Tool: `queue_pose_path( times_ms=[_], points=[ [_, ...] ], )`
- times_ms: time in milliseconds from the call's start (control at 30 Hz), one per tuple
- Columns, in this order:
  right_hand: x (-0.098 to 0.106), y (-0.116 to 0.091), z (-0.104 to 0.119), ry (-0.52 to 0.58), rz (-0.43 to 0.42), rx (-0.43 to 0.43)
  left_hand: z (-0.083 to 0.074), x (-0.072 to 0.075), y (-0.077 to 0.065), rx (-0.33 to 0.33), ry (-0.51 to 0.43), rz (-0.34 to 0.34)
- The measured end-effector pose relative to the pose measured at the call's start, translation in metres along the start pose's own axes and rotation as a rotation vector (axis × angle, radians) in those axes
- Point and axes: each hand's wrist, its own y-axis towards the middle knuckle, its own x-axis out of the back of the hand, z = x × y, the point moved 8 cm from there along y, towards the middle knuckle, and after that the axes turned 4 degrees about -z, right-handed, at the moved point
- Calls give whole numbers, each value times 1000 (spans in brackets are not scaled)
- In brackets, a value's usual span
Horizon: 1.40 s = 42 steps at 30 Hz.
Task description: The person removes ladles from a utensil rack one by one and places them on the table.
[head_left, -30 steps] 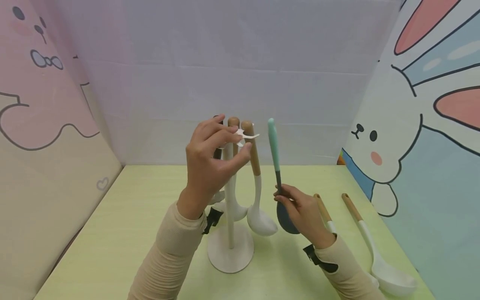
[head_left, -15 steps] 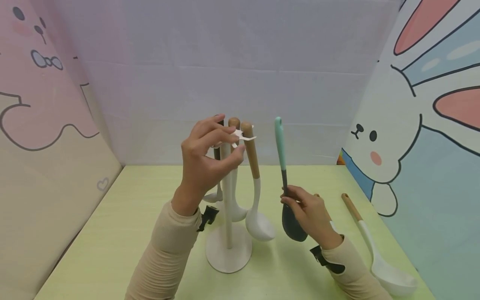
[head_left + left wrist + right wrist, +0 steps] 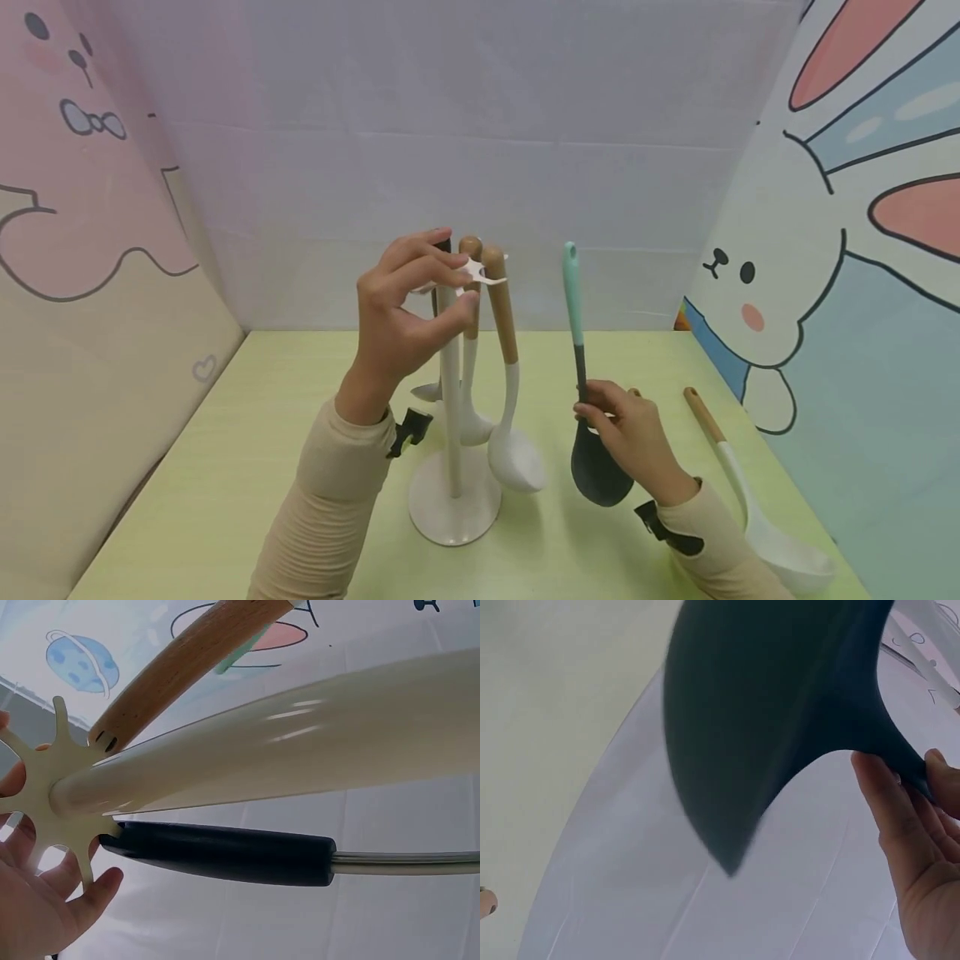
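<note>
My left hand (image 3: 408,304) grips the hooked top of a white utensil rack (image 3: 452,400), its fingers over the hooks and thumb below. In the left wrist view the star-shaped hook top (image 3: 54,796) shows fingers behind it. On the rack hang a white ladle (image 3: 517,458) with a wooden handle, a second wooden-handled white utensil (image 3: 472,425), and a black-handled metal utensil (image 3: 225,851). My right hand (image 3: 633,437) pinches the neck of a ladle (image 3: 573,292) with a mint-green handle and dark bowl. That ladle is upright, right of the rack and apart from it.
A large white ladle (image 3: 780,546) with a wooden handle lies at the table's right side. Another wooden handle tip (image 3: 634,392) peeks out behind my right hand. Printed cartoon panels wall the pale yellow-green table (image 3: 300,400) left and right, with a plain backdrop behind.
The mint-handled ladle has moved right and slightly down with my right hand, away from the rack. My left hand has shifted a little left; the rack's top has turned slightly with its hanging utensils.
</note>
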Motion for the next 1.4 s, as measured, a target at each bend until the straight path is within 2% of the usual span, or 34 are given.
queue_pose_path(
  times_ms=[200,500,700,900,1400],
  points=[
    [-1,-5,-8,7,49,-92,4,1,1,23,-40,15],
    [-5,-19,-28,60,119,-310,8,2,1,54,-98,44],
    [-6,-29,-41,49,164,-400,10,4,1,100,-140,61],
    [-9,-43,-54,48,226,-528,13,6,1,140,-165,78],
    [-18,-71,-76,42,310,-639,20,8,0,199,-253,85]
  ],
)
